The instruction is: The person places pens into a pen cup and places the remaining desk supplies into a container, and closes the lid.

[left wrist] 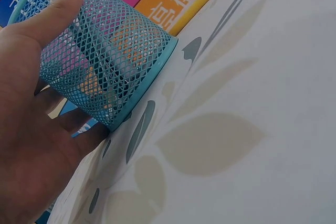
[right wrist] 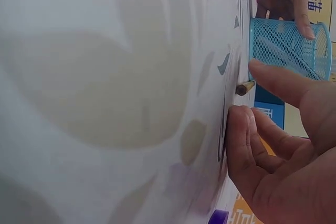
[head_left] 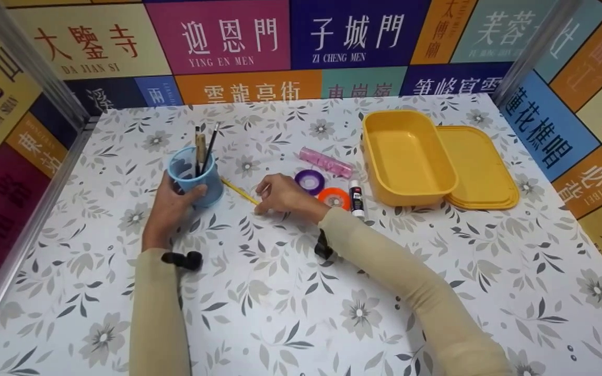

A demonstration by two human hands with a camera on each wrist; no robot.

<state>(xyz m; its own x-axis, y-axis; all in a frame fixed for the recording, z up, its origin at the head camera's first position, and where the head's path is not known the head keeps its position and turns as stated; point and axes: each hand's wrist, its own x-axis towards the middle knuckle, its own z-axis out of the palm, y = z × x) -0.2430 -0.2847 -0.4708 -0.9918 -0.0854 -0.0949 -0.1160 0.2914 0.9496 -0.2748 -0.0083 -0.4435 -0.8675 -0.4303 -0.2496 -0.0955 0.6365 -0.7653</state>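
Note:
A light blue mesh pencil cup (head_left: 208,194) stands on the table with several pencils (head_left: 208,149) upright inside. My left hand (head_left: 168,206) grips its side, the thumb across the front and the other fingers behind, as the left wrist view also shows. Right of the cup, a yellow pencil (head_left: 239,190) lies on the tabletop. My right hand (head_left: 282,194) is at its near end. In the right wrist view, that pencil end (right wrist: 245,88) sits between the thumb (right wrist: 278,81) and the fingertips (right wrist: 239,116), with gaps visible on both sides.
Right of my right hand lie a purple tape roll (head_left: 310,182), an orange tape roll (head_left: 334,198), a pink cylinder (head_left: 325,162) and a glue stick (head_left: 357,199). Beyond them stands a yellow box (head_left: 411,199), its lid (head_left: 481,167) beside it. Printed panels (head_left: 228,36) border the table.

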